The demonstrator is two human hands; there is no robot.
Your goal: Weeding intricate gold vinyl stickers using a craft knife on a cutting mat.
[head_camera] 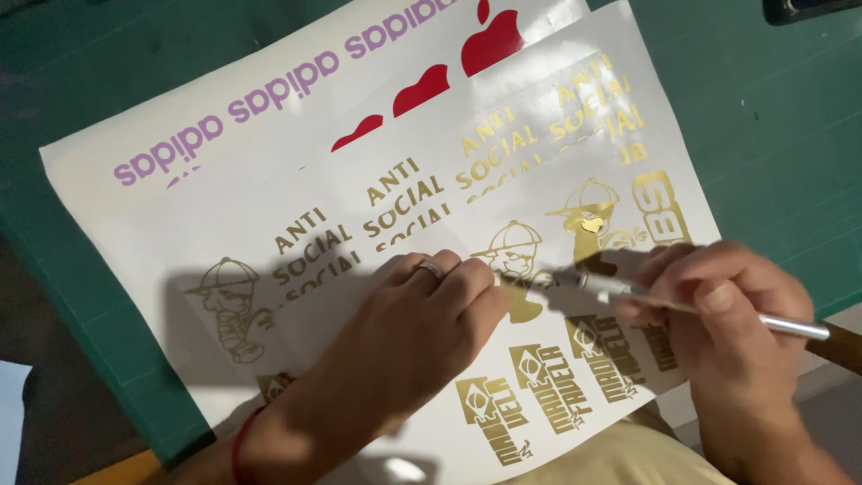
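— Gold figures and lettering covered the white sheet you worked on, didn't they?

— Yes. Your left hand lay flat on it, fingers loose and pressing the paper down, a ring on one finger and a red band at the wrist.

— And your right hand?

— Your right hand was clenched around a silver craft knife, held like a pen. Its tip met the sheet at a small gold capped figure, just right of your left fingertips.

— What lay under the sheet?

— A second white sheet with purple lettering and red shapes, partly covered, on the far side. Both rested on a green cutting mat.
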